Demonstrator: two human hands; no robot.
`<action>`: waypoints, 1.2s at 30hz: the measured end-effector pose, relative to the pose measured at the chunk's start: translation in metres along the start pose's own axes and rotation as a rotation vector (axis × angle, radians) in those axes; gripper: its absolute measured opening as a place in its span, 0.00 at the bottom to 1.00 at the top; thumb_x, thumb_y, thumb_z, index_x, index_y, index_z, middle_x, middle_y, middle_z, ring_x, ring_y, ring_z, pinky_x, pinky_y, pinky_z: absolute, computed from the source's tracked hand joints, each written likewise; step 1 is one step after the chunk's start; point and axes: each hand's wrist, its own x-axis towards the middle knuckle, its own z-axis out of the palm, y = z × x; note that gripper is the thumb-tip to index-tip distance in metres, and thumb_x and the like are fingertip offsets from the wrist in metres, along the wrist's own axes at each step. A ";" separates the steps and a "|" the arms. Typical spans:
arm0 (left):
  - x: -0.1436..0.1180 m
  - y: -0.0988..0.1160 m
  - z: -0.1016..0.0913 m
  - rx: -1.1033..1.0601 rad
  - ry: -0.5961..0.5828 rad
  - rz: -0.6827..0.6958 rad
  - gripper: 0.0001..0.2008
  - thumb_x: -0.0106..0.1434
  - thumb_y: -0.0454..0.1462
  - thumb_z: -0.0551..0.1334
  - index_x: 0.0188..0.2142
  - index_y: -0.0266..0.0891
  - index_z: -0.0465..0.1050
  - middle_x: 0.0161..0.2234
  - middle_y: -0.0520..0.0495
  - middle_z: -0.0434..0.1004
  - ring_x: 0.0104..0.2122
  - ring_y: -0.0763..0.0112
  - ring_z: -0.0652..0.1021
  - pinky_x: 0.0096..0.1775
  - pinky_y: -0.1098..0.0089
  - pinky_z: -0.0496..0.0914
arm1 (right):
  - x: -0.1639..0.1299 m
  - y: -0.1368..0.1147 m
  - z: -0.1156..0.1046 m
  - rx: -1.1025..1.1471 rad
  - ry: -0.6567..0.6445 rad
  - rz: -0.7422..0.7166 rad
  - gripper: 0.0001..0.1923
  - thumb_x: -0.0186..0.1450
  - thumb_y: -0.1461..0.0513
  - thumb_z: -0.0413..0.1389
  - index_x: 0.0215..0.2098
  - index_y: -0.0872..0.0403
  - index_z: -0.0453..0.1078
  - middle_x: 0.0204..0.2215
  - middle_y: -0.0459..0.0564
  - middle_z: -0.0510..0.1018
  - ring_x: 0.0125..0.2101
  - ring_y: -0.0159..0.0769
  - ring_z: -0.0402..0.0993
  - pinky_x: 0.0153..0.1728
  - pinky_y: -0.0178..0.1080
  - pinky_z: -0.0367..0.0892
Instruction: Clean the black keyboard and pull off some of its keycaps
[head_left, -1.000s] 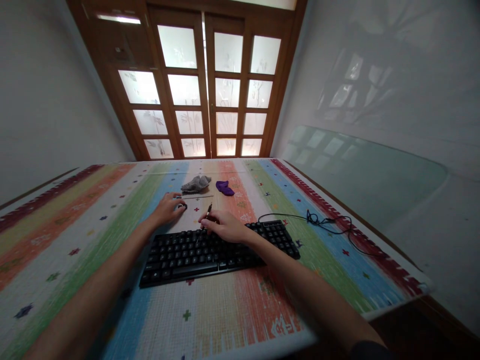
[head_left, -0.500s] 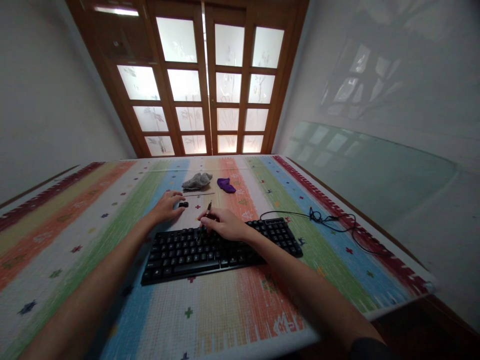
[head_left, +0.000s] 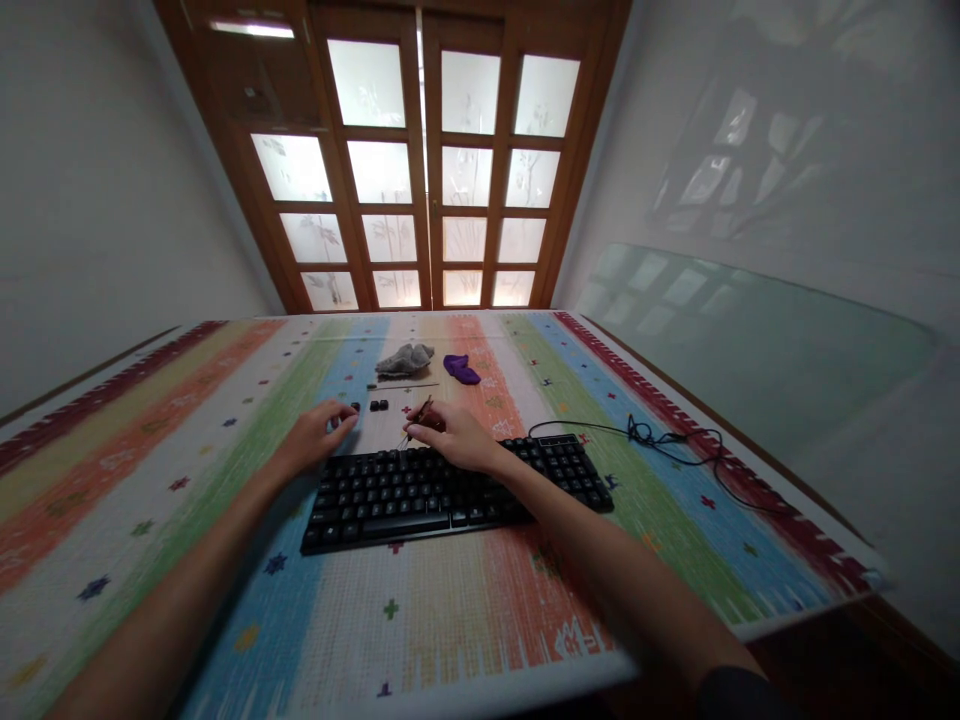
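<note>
A black keyboard (head_left: 405,500) lies on the striped cloth. My right hand (head_left: 457,435) is over its back edge, closed on a keycap puller (head_left: 424,412) with a brownish body. The puller's thin wires point down at the back row of keys. Left of it, behind the keyboard's left part, my left hand (head_left: 322,435) has thumb and forefinger drawn together at a small black keycap (head_left: 355,407). How firmly they grip it is hard to make out. Just right of those fingertips, two keycaps (head_left: 379,405) lie side by side on the cloth.
A grey cloth (head_left: 405,361) and a purple cloth (head_left: 461,369) lie farther back, with a thin dark rod (head_left: 405,386) in front of the grey one. The keyboard's cable (head_left: 675,437) curls across the right side. Walls flank the table, and a glazed wooden door (head_left: 427,160) stands behind.
My left hand has drawn back left of the two keycaps, with another keycap now showing at its fingertips. The puller in my right hand has tilted and turned. The view has shifted slightly.
</note>
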 end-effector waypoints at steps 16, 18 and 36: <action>-0.045 0.032 0.000 -0.077 -0.077 0.041 0.22 0.69 0.50 0.53 0.30 0.40 0.75 0.31 0.47 0.75 0.32 0.65 0.76 0.39 0.65 0.69 | 0.010 0.014 0.032 0.049 0.118 0.040 0.06 0.62 0.64 0.62 0.38 0.55 0.72 0.35 0.50 0.81 0.36 0.35 0.79 0.44 0.40 0.72; -0.046 0.033 0.000 -0.096 -0.083 0.042 0.22 0.69 0.50 0.53 0.29 0.40 0.75 0.30 0.48 0.75 0.32 0.65 0.76 0.39 0.65 0.69 | 0.012 0.015 0.035 0.061 0.132 0.047 0.06 0.62 0.64 0.61 0.38 0.55 0.72 0.34 0.50 0.81 0.36 0.35 0.79 0.43 0.40 0.73; -0.048 0.031 0.002 -0.183 -0.114 0.040 0.28 0.71 0.51 0.43 0.34 0.41 0.78 0.32 0.47 0.75 0.35 0.63 0.76 0.43 0.63 0.70 | 0.016 -0.009 0.054 -0.214 0.075 0.027 0.05 0.63 0.67 0.62 0.38 0.56 0.72 0.33 0.52 0.82 0.35 0.36 0.79 0.39 0.37 0.70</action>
